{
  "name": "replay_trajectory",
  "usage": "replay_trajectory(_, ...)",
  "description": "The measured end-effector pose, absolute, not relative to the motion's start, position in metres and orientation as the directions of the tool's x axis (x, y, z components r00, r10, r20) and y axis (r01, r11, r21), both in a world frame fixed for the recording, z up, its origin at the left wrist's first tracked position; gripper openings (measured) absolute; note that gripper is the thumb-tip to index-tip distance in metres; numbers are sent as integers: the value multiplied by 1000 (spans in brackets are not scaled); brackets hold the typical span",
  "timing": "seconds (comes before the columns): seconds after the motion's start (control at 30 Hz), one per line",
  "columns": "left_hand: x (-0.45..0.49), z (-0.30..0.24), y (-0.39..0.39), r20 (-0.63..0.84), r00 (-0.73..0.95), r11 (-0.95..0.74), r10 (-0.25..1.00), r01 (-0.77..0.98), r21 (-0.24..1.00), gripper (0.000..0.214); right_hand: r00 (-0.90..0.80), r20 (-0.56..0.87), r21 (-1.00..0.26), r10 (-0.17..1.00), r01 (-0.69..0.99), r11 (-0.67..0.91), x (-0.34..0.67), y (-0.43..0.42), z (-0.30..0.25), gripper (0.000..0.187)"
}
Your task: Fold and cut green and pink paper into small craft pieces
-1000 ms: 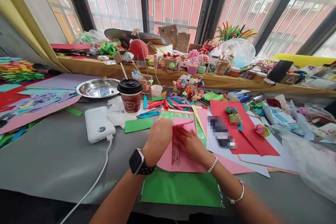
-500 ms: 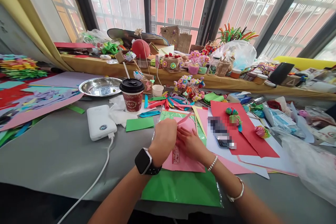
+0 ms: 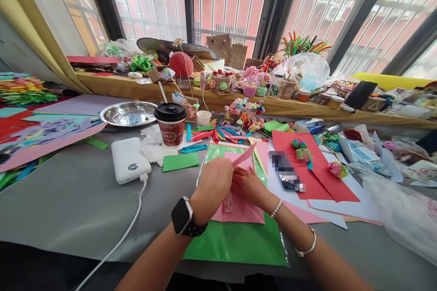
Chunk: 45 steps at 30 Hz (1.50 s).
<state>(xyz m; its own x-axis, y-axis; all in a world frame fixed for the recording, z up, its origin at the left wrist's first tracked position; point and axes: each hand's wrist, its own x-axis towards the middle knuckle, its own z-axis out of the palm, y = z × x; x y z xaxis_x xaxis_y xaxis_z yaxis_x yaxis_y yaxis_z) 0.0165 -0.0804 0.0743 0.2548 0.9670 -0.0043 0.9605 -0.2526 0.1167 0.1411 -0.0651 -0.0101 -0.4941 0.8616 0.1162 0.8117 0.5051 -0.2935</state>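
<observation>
A pink paper sheet (image 3: 243, 209) lies on a green glossy sheet (image 3: 239, 245) on the grey table. My left hand (image 3: 213, 182), with a black watch on its wrist, is closed on the left side of the pink paper. My right hand (image 3: 251, 184) pinches the paper's upper part, and a pink corner flap (image 3: 246, 154) stands lifted above both hands. A small patterned strip (image 3: 228, 201) shows on the paper just below my left hand.
A white power bank (image 3: 129, 160) with a cable lies to the left, beside a red coffee cup (image 3: 170, 125) and a steel bowl (image 3: 128, 113). A phone (image 3: 287, 173) rests on red paper (image 3: 317, 173) to the right. Craft flowers and clutter fill the window ledge (image 3: 239, 100).
The pink paper's upper corner has been lifted and folded up higher. Both hands have shifted slightly up the sheet.
</observation>
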Motion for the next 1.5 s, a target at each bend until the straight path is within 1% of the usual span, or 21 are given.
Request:
replay_trajectory(0.1,2,74,-93,-41,212,-207,976,974,95,22,-488,86,-306,869,817,489,141,-64,-13,33)
replay_trajectory(0.17,-3,75,-103,-110,147,-139,983,988,72,21,-480,58,-305,875,827,473,141,-64,-14,35)
replay_trajectory(0.27,0,78,-114,-145,101,-93,984,994,65,25,-473,62,-285,879,836,469,141,-64,-16,35)
replay_trajectory(0.37,10,80,-120,-150,125,-112,981,990,90,28,-491,113,-241,864,830,503,142,-64,-19,36)
replay_trajectory(0.5,19,80,-127,-141,217,-202,966,973,112,30,-519,135,-168,844,828,535,143,-62,-25,45)
replay_trajectory(0.67,19,80,-129,-150,231,-217,961,971,103,30,-540,153,-138,827,817,559,142,-60,-24,45)
replay_trajectory(0.83,15,82,-125,-140,177,-162,974,980,114,27,-553,151,-188,820,798,573,146,-64,-18,43)
replay_trajectory(0.97,4,74,-118,-70,132,-124,989,985,117,28,-495,161,-230,854,822,520,152,-64,-17,31)
replay_trajectory(1.1,-6,63,-108,-13,83,-80,996,986,144,29,-403,169,-202,899,879,432,158,-56,-17,33)
replay_trajectory(1.23,-11,58,-100,-1,78,-77,997,984,159,28,-429,176,-225,886,859,460,160,-59,-17,32)
replay_trajectory(1.37,-12,56,-98,7,87,-87,996,983,164,28,-439,157,-264,885,844,466,155,-79,-22,42)
replay_trajectory(1.5,-11,57,-100,8,85,-85,996,982,172,28,-443,137,-267,886,845,463,148,-93,-26,46)
